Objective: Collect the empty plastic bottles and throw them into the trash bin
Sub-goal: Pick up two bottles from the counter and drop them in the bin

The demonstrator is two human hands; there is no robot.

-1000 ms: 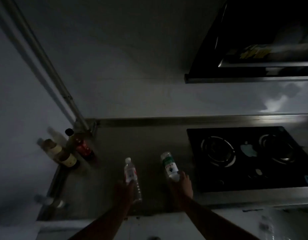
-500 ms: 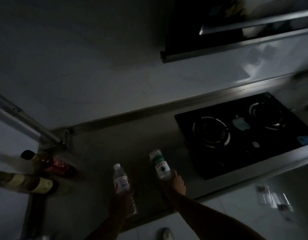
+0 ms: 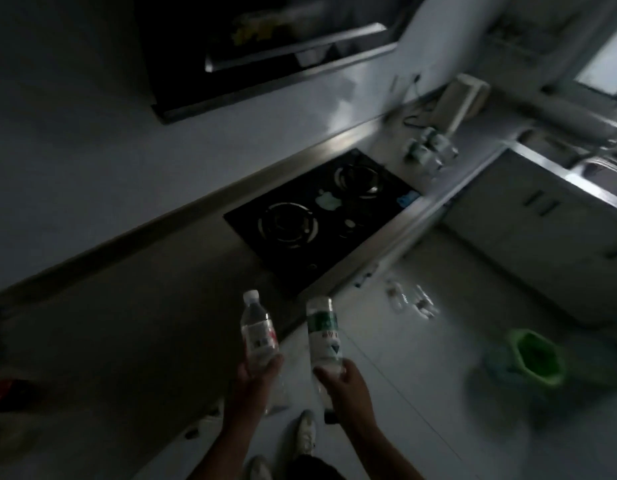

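My left hand (image 3: 255,379) grips the lower part of a clear plastic bottle with a red-and-white label (image 3: 258,332) and a white cap. Beside it, my right hand (image 3: 345,382) grips a clear bottle with a green-and-white label (image 3: 323,332). Both bottles are lifted off the dark counter (image 3: 127,306) and point away from me. On the floor to the right stands a green trash bin (image 3: 539,358), open side up. Two more bottles (image 3: 430,150) stand on the counter past the stove. Clear bottles (image 3: 412,301) lie on the floor.
A black two-burner stove (image 3: 321,216) sits in the counter under a range hood (image 3: 265,46). Grey cabinets (image 3: 549,230) and a sink edge run along the right. My feet in white shoes (image 3: 305,434) stand on the pale floor.
Both hands have lifted their bottles off the counter and drawn them back. My view has swung right, bringing the floor, the green bin and the cabinets into sight.
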